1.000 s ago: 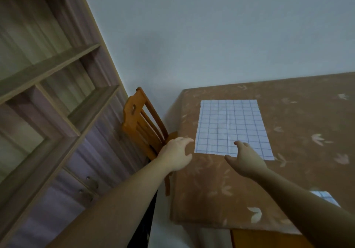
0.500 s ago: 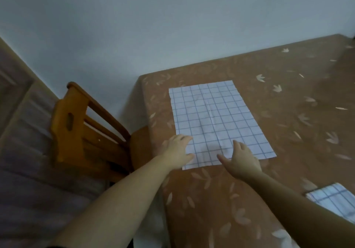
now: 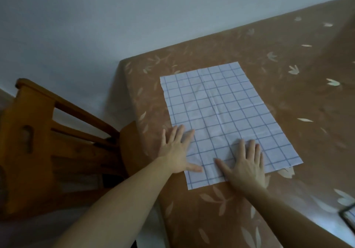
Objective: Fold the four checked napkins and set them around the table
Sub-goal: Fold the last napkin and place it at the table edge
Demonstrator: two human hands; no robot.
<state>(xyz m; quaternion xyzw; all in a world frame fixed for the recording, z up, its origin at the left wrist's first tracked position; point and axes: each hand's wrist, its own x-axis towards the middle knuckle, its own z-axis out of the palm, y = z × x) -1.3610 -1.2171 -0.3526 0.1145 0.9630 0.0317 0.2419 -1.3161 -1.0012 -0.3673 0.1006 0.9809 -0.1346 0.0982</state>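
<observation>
Both bare forearms reach in from below. The left hand [image 3: 175, 151] and right hand [image 3: 247, 163] lie flat, fingers spread, on the near end of a thin white napkin [image 3: 221, 113] with a blue grid, creased, spread on the brown leaf-print tablecloth [image 3: 288, 55]. A wooden chair [image 3: 48, 142] stands left.

Open tablecloth [image 3: 288, 103] right of and beyond checked napkin [image 3: 221, 113], free for passing. Wooden chair [image 3: 48, 142] tight against table's left edge, blocking that side. Wall close behind far edge. Both flat hands cover napkin's near end.
</observation>
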